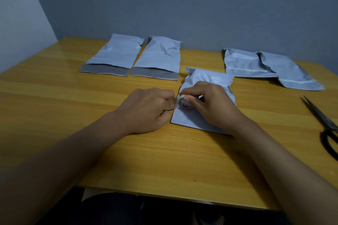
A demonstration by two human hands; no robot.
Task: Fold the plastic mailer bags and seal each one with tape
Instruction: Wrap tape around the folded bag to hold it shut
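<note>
left hand [146, 110]: your fingers are curled, thumb and forefinger pinching the free end of the tape at the bag's left edge
right hand [210, 104]: you hold the roll [184, 104] upright between thumb and fingers, wrist resting on the bag
bag [210, 80]: folded, lying in the middle of the table [73, 97], under the roll and your right hand
step: you look to be drawing out a strip to seal this fold; no strip is on the fold yet as far as i can see
risk, fold: if you lift your right wrist the fold may spring open, since only that hand weighs it down
risk, tape: the drawn end could curl back and stick to itself or your fingers, or land crooked on slippery plastic
risk, cutting: both your hands are busy and the scissors [321, 120] lie well apart at the right edge; reaching for them means letting go of something
unfolded bags [131, 56]: two at the far left, side by side, flaps open
folded bags [265, 65]: two at the far right, overlapping, seemingly done
in the way: nothing lies between you and the bag
</note>
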